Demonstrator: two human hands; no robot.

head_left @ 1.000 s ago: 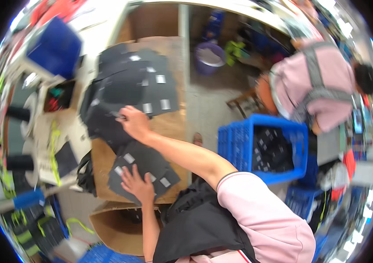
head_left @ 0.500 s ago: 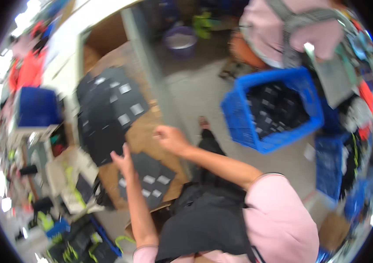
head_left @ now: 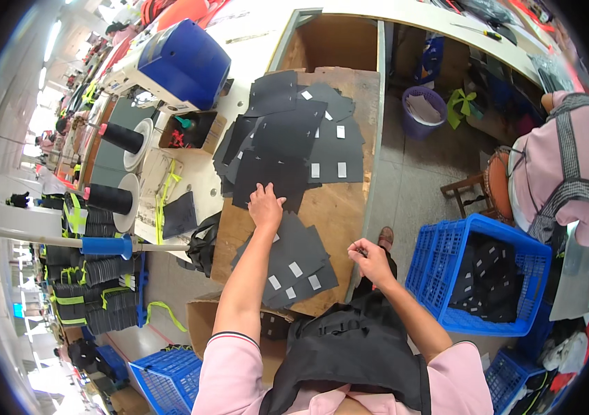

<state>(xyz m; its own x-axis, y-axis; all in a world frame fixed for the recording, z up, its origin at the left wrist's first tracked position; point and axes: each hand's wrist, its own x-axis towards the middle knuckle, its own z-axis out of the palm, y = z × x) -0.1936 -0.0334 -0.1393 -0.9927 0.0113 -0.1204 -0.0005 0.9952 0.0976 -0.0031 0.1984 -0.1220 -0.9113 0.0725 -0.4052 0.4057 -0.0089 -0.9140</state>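
Your left hand [head_left: 265, 206], fingers spread, pins the black fabric pieces [head_left: 287, 149] flat; your right hand [head_left: 370, 261] hovers loosely curled, holding nothing.

Left hand [head_left: 265, 206] now stretched forward, fingers on near edge of far pile of black fabric pieces [head_left: 291, 142]; a second ago it lay on near stack [head_left: 294, 259]. Right hand [head_left: 370, 259] pulled back off far pile, now loosely curled by worktop [head_left: 339, 204] edge, holding nothing. View swung back over worktop.
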